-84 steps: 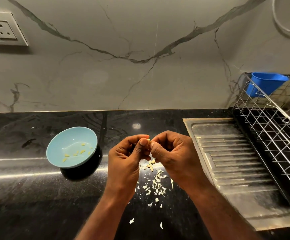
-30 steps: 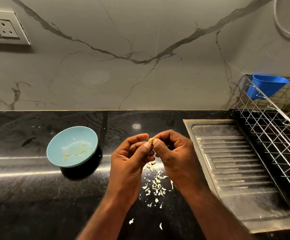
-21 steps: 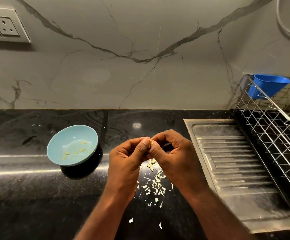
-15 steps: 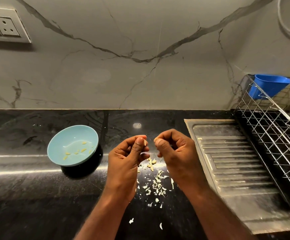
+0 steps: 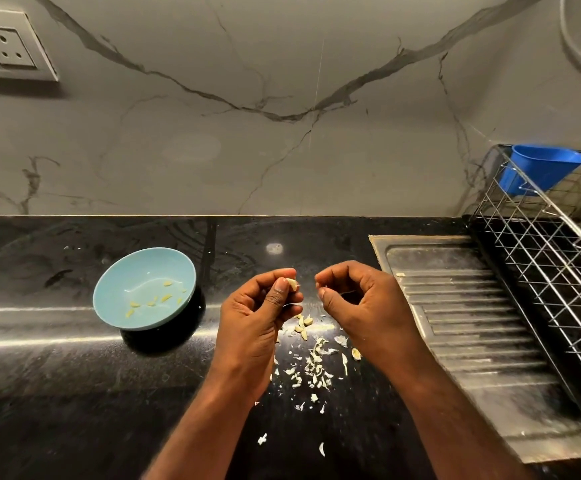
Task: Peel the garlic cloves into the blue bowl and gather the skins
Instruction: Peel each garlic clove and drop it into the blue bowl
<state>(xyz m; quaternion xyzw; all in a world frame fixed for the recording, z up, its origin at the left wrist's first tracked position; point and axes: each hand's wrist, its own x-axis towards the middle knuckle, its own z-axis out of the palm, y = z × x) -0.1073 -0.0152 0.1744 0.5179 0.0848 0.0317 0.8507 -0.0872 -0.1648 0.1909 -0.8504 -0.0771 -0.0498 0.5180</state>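
Observation:
My left hand (image 5: 258, 320) pinches a small pale garlic clove (image 5: 292, 284) between thumb and fingertips, held above the black counter. A short gap to the right, my right hand (image 5: 358, 306) has its fingers curled; a tiny scrap may sit at its fingertips, too small to tell. The light blue bowl (image 5: 119, 299) stands left of my hands with several peeled cloves (image 5: 154, 301) inside. Below my hands lie a few unpeeled cloves (image 5: 303, 325) and a scatter of white skins (image 5: 313, 370).
A steel draining board (image 5: 472, 327) lies right of my hands, with a wire dish rack (image 5: 552, 258) beyond it holding a blue plastic cup (image 5: 538, 169). A marble wall runs along the back, with a wall socket (image 5: 8, 46) at upper left.
My hands, pressed together over the clove a second ago, have drawn apart. The clove stays in my left hand. Bowl and skins have not moved.

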